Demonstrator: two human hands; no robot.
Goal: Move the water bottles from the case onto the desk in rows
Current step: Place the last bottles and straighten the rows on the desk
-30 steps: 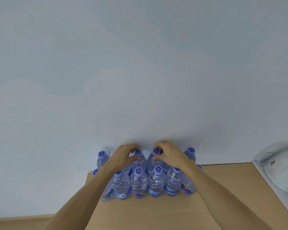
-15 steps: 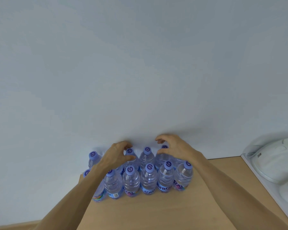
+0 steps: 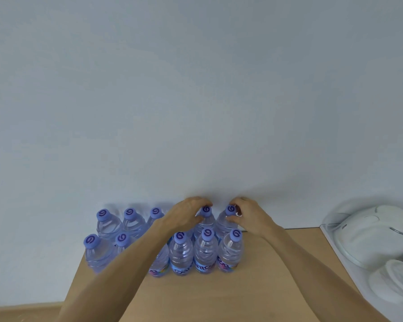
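Several clear water bottles [image 3: 181,254] with purple caps stand upright in two rows on the wooden desk [image 3: 254,287], against the pale wall. My left hand [image 3: 184,216] curls round the neck of a back-row bottle [image 3: 205,211], fingers over its cap. My right hand [image 3: 249,217] pinches the neck of the rightmost back-row bottle [image 3: 230,210]. My left forearm hides part of the front row. No case is in view.
A white rounded appliance [image 3: 377,238] and a white dish-like object [image 3: 396,282] sit on a white surface at the right edge. The desk's left edge runs down near the leftmost bottle [image 3: 92,249]. Bare wood lies in front of the bottles.
Both hands shifted to the right along the back row; they now hold the two rightmost back bottles. The view also swung, so the bottles sit more to the left.
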